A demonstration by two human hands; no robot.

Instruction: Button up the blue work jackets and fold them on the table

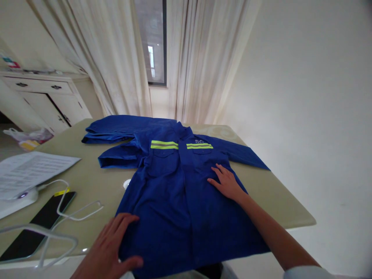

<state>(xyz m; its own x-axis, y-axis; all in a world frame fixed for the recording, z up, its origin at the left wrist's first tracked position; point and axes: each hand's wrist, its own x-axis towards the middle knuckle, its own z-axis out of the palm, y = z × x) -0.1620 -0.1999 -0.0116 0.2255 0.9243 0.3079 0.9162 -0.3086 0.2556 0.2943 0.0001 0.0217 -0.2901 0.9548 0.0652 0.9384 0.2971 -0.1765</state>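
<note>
A blue work jacket point(174, 201) lies front side up on the table, its collar toward the curtains and its hem over the near edge. Yellow-green reflective strips cross both chest pockets. One sleeve stretches out to the right; the other is bent on the left. My right hand point(226, 183) rests on the jacket's right front below the pocket, fingers spread. At the lower left edge of the jacket is my left hand point(112, 240), thumb and fingers apart, touching the cloth near the hem. Behind the jacket's left shoulder lies more folded blue cloth point(124, 123).
On the table's left side are printed papers point(35, 170), a black phone point(40, 221) and a white cable point(78, 219). The table point(285, 205) has a rounded right corner near a white wall. Curtains point(116, 58) and a white cabinet point(43, 97) stand behind.
</note>
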